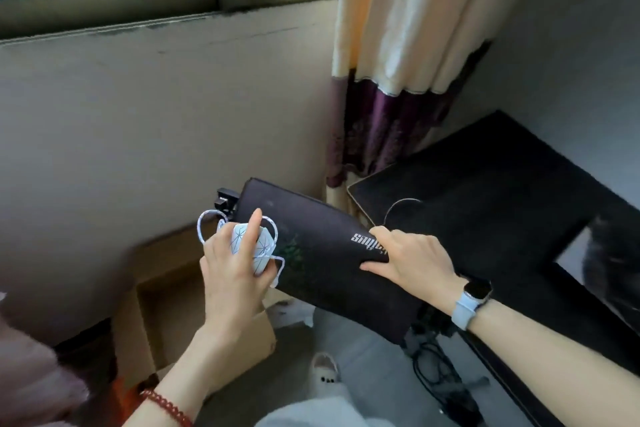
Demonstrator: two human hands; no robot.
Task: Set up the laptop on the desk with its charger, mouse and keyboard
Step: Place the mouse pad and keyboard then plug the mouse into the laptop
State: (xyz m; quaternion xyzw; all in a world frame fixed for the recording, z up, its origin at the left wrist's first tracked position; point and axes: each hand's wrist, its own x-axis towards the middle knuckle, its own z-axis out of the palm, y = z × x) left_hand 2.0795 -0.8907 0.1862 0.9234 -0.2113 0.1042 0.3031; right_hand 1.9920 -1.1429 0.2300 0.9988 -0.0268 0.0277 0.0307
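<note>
Mouse (250,246) with looped cable clamped in left hand (232,274); right hand (412,258) grips black pad (322,253). Lay pad flat on desk (502,191) first, then mouse.

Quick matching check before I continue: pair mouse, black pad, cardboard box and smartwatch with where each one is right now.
Things:
1. mouse
2. black pad
3. cardboard box
4. smartwatch

Places:
A. on the floor under the left hand
B. strapped to the right wrist
C. in the left hand, cable looped around it
D. gripped at its edge by the right hand

Pairs: 1-C, 2-D, 3-A, 4-B
</note>
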